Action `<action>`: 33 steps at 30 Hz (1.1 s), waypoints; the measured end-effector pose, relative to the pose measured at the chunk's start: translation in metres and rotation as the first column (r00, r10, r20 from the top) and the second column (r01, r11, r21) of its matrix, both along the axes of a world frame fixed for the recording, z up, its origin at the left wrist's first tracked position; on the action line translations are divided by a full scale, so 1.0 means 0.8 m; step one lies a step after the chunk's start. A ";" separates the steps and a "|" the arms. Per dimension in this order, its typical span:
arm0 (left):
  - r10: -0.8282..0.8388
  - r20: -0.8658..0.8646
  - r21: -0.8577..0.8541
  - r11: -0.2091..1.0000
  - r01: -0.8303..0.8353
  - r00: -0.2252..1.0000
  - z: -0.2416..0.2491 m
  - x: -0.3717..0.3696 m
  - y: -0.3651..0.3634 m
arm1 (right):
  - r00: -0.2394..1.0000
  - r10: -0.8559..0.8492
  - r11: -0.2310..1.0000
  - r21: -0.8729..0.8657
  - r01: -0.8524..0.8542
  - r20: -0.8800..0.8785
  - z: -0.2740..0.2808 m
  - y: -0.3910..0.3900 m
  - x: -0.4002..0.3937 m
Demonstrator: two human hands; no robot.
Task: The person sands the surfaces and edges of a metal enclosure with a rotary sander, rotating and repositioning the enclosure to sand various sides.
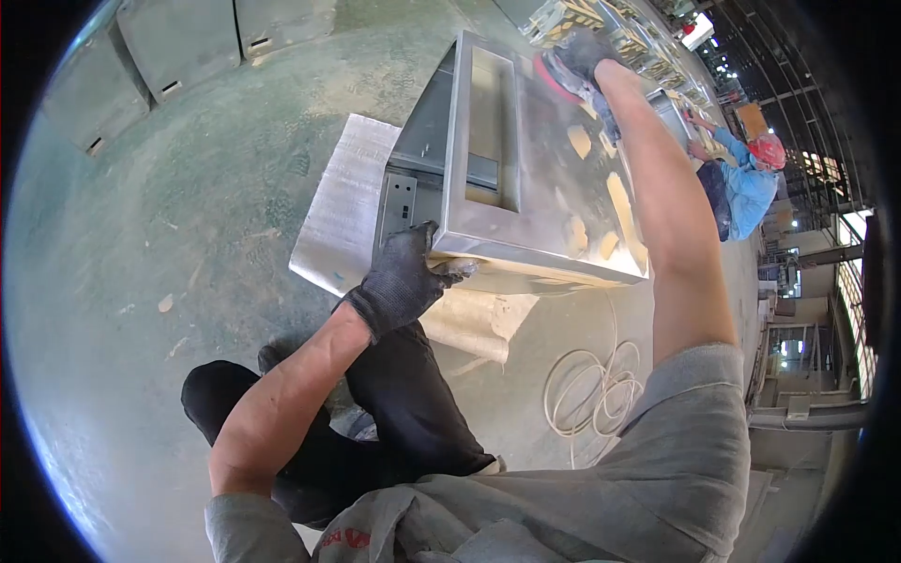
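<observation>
A grey metal cabinet [547, 174] with a rectangular opening in its top face lies on the floor before me. Tan filler patches [620, 208] mark that face. My right hand [584, 54], in a dark glove, is closed around a sander [561, 79] with a pinkish-red pad edge, at the far part of the face. Its fingers are partly hidden by the wrist. My left hand [402, 280], also gloved, grips the cabinet's near left corner, thumb along the near side. Under the cabinet, a pale woven sheet [345, 192] sticks out to the left and front.
A coiled pale hose [593, 394] lies on the floor at my right. Grey metal boxes [183, 42] stand at the upper left. A person in a blue shirt [748, 192] and red headwear works at the right. More patched metal pieces [648, 47] line the back.
</observation>
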State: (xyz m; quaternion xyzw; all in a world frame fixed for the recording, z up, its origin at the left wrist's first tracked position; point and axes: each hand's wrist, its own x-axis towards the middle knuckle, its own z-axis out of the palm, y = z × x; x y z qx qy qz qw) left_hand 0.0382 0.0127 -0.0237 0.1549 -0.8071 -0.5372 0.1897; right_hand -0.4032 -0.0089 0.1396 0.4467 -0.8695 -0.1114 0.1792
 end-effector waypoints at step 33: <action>-0.042 -0.058 0.066 0.997 0.046 0.997 0.011 0.004 -0.001 | 0.999 -0.046 0.990 0.134 0.046 -0.001 0.012 -0.040 0.033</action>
